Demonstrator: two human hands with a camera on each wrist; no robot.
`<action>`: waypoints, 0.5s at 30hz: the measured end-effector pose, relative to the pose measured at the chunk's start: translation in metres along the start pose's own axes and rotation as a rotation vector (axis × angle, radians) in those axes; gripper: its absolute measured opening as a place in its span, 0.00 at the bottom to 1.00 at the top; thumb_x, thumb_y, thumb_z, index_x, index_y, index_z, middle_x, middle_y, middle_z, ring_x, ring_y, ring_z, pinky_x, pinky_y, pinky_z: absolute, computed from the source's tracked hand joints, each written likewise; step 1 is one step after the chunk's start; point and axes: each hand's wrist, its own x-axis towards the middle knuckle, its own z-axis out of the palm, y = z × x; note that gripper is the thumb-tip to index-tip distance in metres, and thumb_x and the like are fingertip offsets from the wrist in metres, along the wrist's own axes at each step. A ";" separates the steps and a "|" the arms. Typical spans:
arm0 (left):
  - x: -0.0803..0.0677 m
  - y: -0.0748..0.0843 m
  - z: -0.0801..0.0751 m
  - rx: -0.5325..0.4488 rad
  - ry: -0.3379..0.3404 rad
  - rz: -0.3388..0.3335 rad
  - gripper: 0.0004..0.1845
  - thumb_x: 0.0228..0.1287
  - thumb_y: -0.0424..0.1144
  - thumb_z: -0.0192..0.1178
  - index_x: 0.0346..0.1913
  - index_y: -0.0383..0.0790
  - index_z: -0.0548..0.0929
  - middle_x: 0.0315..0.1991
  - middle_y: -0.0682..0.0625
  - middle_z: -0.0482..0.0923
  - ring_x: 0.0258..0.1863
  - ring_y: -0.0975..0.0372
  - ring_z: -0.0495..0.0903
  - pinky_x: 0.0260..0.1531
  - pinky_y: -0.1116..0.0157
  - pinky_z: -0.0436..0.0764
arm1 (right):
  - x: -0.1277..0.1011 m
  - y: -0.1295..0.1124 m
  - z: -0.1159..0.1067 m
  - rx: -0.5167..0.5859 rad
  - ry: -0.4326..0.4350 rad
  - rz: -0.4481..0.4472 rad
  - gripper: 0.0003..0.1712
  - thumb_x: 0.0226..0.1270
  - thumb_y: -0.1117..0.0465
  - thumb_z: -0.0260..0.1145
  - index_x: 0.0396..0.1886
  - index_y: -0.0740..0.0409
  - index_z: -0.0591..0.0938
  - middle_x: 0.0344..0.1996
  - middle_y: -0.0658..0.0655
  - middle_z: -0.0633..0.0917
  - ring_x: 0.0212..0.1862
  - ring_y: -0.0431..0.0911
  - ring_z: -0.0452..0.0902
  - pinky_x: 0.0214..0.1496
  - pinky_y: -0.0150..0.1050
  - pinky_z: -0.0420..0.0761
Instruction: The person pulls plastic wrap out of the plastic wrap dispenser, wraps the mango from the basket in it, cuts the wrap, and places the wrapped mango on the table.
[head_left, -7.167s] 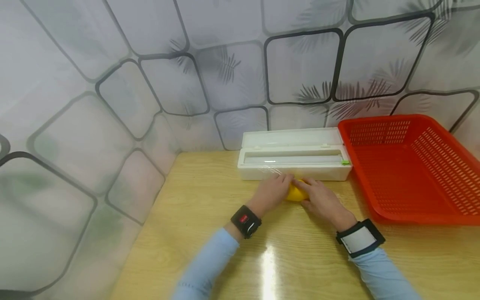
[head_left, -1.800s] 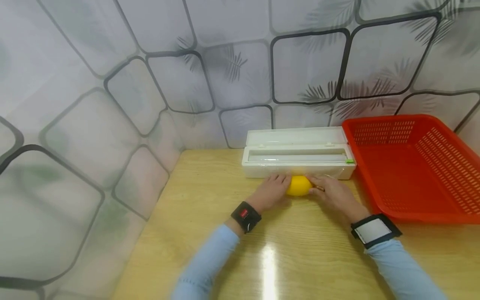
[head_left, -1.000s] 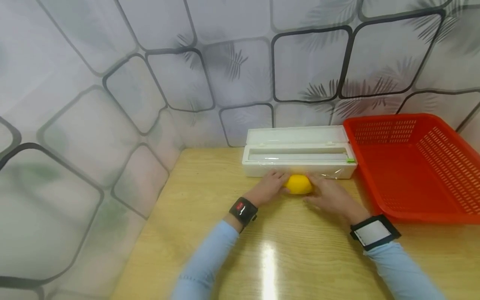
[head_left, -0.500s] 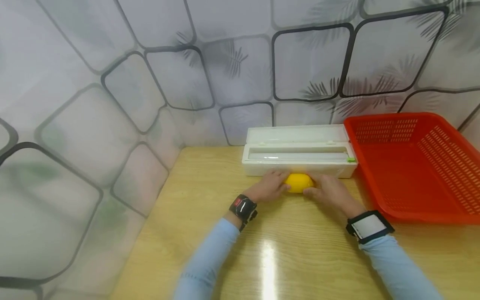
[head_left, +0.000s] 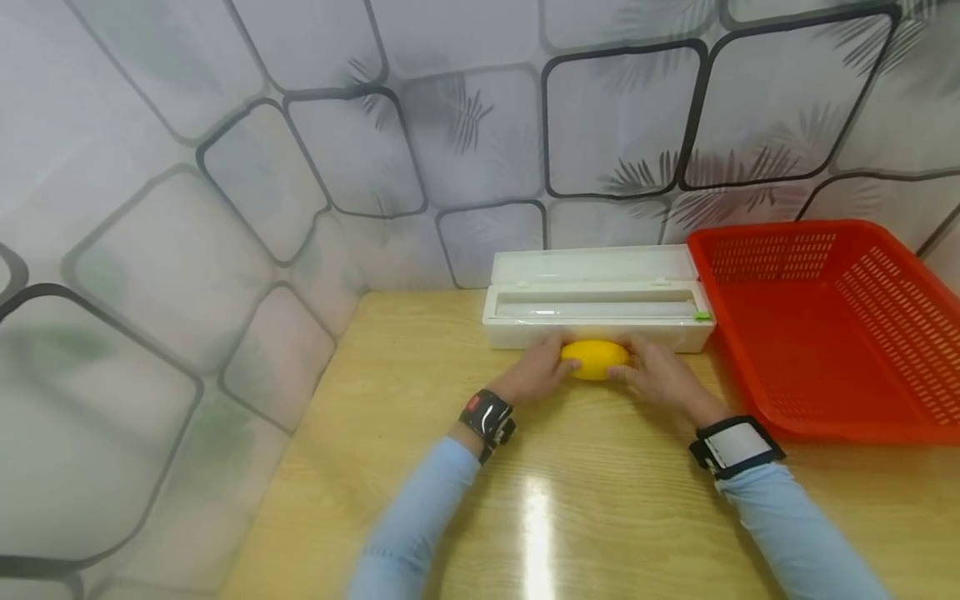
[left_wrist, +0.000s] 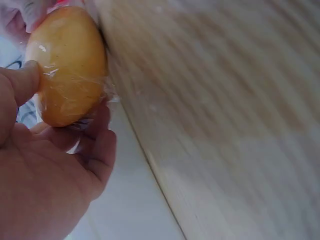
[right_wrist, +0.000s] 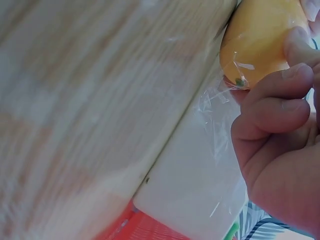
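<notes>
A yellow mango [head_left: 595, 359] wrapped in clear cling film sits between both hands, close in front of the white film dispenser [head_left: 600, 337]. My left hand [head_left: 536, 371] grips its left end, with the thumb pressed on the near side and the fingers curled behind and under, as the left wrist view shows. My right hand [head_left: 660, 375] holds the other end between thumb and fingers. In the right wrist view a small dark stem spot shows through the film at the end of the mango [right_wrist: 257, 42], and a loose flap of film [right_wrist: 215, 117] hangs off beside the right fingers.
The dispenser's lid [head_left: 592, 265] stands raised at the back, with a film roll [head_left: 596, 309] inside and a green slider [head_left: 702, 316] at its right end. A red plastic basket [head_left: 738, 367] stands against its right side. Patterned wall covering [head_left: 480, 142] rises behind the wooden table [head_left: 420, 350].
The fingers have shifted from pressing at the mango's ends to gripping it from both sides, and more of it shows. The film stretched over the dispenser's front earlier no longer shows there.
</notes>
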 end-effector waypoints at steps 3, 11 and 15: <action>0.000 0.003 -0.003 -0.032 -0.016 -0.024 0.19 0.76 0.43 0.52 0.61 0.35 0.70 0.48 0.48 0.75 0.45 0.62 0.74 0.50 0.69 0.75 | 0.000 0.000 0.001 0.043 0.009 0.041 0.30 0.68 0.59 0.67 0.62 0.69 0.66 0.59 0.73 0.75 0.57 0.63 0.72 0.64 0.64 0.69; 0.003 0.002 -0.006 -0.101 -0.060 -0.080 0.20 0.78 0.44 0.49 0.63 0.35 0.69 0.50 0.48 0.74 0.45 0.62 0.74 0.49 0.69 0.75 | 0.003 0.004 0.002 0.104 0.023 0.032 0.26 0.70 0.61 0.65 0.58 0.72 0.69 0.53 0.71 0.76 0.55 0.62 0.72 0.63 0.62 0.68; 0.005 0.001 -0.006 -0.128 -0.072 -0.093 0.21 0.77 0.44 0.50 0.63 0.34 0.69 0.50 0.47 0.75 0.45 0.62 0.75 0.49 0.69 0.76 | 0.005 0.002 0.000 0.131 0.003 0.064 0.26 0.71 0.60 0.64 0.59 0.73 0.69 0.54 0.72 0.76 0.56 0.61 0.71 0.64 0.61 0.69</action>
